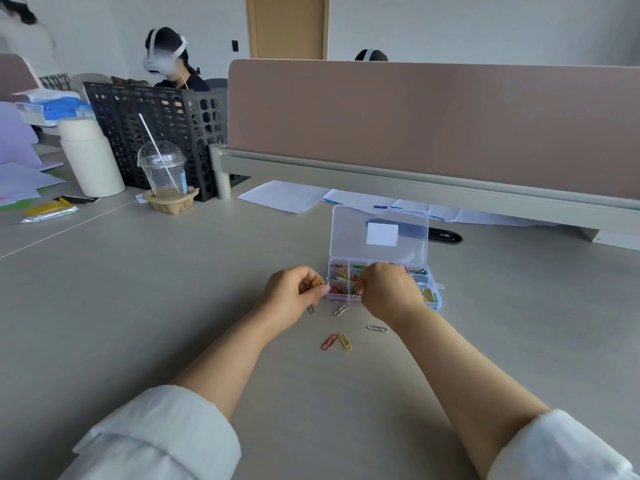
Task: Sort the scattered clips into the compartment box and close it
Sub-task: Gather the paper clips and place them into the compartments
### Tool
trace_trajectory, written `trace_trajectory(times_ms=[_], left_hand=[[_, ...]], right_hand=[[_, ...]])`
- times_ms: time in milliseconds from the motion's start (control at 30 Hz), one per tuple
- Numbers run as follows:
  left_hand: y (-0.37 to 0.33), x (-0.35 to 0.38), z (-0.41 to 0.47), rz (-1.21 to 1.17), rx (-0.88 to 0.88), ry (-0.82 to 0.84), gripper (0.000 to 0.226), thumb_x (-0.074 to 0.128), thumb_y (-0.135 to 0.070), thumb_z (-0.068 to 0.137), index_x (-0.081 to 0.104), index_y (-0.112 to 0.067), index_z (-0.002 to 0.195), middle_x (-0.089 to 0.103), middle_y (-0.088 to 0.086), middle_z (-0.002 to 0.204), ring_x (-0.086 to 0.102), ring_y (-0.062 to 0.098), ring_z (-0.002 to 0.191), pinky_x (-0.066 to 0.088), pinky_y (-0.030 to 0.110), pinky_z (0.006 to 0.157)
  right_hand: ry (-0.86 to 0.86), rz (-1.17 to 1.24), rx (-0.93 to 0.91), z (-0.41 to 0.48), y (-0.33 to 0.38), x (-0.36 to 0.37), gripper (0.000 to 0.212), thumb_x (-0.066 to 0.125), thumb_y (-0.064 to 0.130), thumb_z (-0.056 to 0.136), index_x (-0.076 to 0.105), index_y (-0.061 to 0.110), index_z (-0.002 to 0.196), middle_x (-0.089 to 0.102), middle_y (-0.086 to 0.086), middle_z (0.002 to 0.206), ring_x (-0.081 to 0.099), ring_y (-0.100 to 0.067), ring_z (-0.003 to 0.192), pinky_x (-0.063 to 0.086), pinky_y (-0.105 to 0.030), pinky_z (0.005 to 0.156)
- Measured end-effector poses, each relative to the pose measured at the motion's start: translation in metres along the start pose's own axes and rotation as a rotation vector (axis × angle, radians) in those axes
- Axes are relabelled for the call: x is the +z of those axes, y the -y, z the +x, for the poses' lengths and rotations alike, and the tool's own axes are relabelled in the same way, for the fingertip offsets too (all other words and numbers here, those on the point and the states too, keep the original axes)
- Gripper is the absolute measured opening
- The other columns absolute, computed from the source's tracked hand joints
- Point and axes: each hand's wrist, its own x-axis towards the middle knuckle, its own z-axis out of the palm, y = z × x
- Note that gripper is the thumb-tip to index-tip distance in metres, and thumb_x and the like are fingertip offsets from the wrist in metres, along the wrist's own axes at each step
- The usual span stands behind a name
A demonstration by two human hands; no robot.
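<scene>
A clear plastic compartment box (434, 284) stands on the table with its lid (379, 235) raised upright. Coloured paper clips lie in its left compartments; gold binder clips (429, 294) sit at the right. My left hand (294, 294) is just left of the box, fingers closed on several yellow paper clips (317, 283). My right hand (388, 292) hovers over the box's front compartments, fingers pinched; what they hold is hidden. Loose on the table lie a red clip (329, 342), a yellow clip (345, 341) and silver clips (376, 328) (341, 310) (311, 309).
A pink desk divider (433, 123) runs along the back with papers (284, 195) under it. At the left stand a plastic cup with a straw (162, 171), a white bottle (90, 157) and a black mesh organiser (152, 133). Other people sit beyond.
</scene>
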Motion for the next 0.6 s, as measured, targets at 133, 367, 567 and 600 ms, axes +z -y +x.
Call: trace_trajectory(times_ms=[133,367,567,600], left_hand=[[-0.013,0.01,0.012,-0.061,-0.011,-0.06,0.025,0.066,-0.014,0.082,0.055,-0.026,0.063,0.061,-0.005,0.059,0.055,0.014,0.059,0.045,0.027,0.065],[-0.022,0.023,0.022,0.114,-0.029,-0.096,0.019,0.075,-0.022,0.074,0.072,-0.008,0.087,0.067,0.005,0.076,0.055,0.013,0.069,0.043,0.014,0.059],[-0.023,0.022,0.018,0.169,-0.039,-0.113,0.025,0.077,-0.025,0.072,0.073,-0.007,0.089,0.068,0.006,0.078,0.056,0.015,0.072,0.04,0.021,0.061],[-0.022,0.022,0.017,0.173,-0.037,-0.119,0.025,0.077,-0.026,0.072,0.074,-0.007,0.088,0.065,0.005,0.078,0.055,0.016,0.072,0.039,0.022,0.058]], right_hand=[[-0.133,0.133,-0.071,-0.005,-0.004,-0.007,0.028,0.044,0.0,0.083,0.068,0.007,0.097,0.065,-0.013,0.103,0.058,-0.034,0.096,0.051,-0.04,0.079],[-0.211,0.24,-0.098,-0.011,-0.015,0.0,0.025,0.045,-0.003,0.08,0.067,0.004,0.091,0.069,-0.016,0.096,0.059,-0.037,0.091,0.049,-0.036,0.071],[-0.254,0.243,-0.134,-0.011,-0.016,0.002,0.021,0.048,-0.002,0.081,0.067,0.003,0.089,0.07,-0.016,0.091,0.059,-0.036,0.086,0.043,-0.032,0.068],[-0.257,0.239,-0.14,-0.011,-0.016,0.002,0.02,0.049,-0.001,0.081,0.067,0.002,0.088,0.07,-0.017,0.091,0.059,-0.036,0.086,0.043,-0.032,0.069]])
